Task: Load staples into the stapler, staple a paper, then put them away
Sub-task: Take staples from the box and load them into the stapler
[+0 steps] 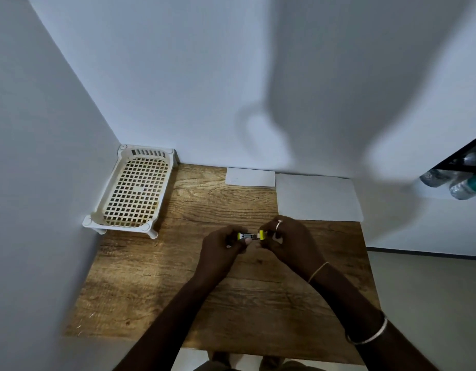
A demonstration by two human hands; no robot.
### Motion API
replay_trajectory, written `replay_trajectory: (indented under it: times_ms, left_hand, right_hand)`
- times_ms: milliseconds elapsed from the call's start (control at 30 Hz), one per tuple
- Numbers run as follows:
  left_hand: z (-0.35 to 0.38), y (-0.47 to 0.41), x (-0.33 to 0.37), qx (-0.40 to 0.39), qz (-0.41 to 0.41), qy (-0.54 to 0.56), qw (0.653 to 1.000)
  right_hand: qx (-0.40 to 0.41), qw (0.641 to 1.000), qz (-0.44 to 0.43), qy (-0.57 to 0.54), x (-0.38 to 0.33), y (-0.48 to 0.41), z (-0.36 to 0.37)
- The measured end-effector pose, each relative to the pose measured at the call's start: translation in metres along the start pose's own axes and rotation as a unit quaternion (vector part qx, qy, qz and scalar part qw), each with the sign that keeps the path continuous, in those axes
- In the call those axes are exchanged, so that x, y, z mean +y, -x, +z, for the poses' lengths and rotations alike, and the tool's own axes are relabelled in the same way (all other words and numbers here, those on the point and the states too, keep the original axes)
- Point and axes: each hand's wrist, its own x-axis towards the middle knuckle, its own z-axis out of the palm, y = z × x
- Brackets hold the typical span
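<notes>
Your left hand [223, 243] and right hand [287, 241] both pinch small yellow stapler [250, 235], held above wooden table [156, 279] mid-frame. Stapler long axis runs left-right, roughly parallel to back wall; metal middle section exposed between yellow ends. Can't tell which end is nose. Left fingers clenched on left end, right fingertips gripping right end. Two white paper sheets, small [250, 177] and large [317, 197], flat at table's back edge. White plastic basket [135, 190] in left corner, well apart from stapler.

Single head-worn wide view, looking steeply down over a wooden table [156, 277], walled corner ahead.
</notes>
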Motion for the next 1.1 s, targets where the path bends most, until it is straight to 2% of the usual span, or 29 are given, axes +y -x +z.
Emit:
replay_trajectory:
  times_ms: [100,200,300,500,567,700,800,900,1100]
  left_hand:
    - [0.003,0.002,0.004,0.004,-0.026,0.108,0.994]
    - [0.002,0.006,0.006,0.002,-0.038,0.183,0.982]
    - [0.002,0.011,0.004,-0.006,-0.054,0.199,0.978]
    - [0.008,0.023,0.003,-0.037,-0.068,0.227,0.971]
    - [0.009,0.025,0.002,-0.049,-0.071,0.22,0.972]
    - [0.012,0.024,-0.005,-0.119,-0.016,0.142,0.983]
    - [0.016,0.019,-0.018,-0.142,0.021,-0.044,0.989]
    - [0.021,0.011,-0.035,-0.154,0.082,-0.24,0.955]
    - [0.044,0.005,-0.055,-0.158,0.096,-0.367,0.912]
  right_hand:
    - [-0.001,0.999,-0.003,-0.038,-0.002,-0.004,0.001]
    - [-0.05,0.993,-0.001,-0.105,-0.002,-0.003,0.003]
    - [-0.1,0.99,0.006,-0.095,0.001,0.001,0.005]
    - [-0.135,0.976,0.089,-0.142,0.008,0.006,0.013]
    - [-0.155,0.975,0.088,-0.135,0.011,0.007,0.015]
    - [-0.143,0.983,0.065,-0.095,0.016,0.012,0.023]
    - [-0.117,0.992,0.038,0.018,0.022,0.017,0.033]
    - [-0.128,0.983,0.017,0.131,0.032,0.023,0.044]
    - [-0.145,0.974,0.031,0.172,0.045,0.029,0.047]
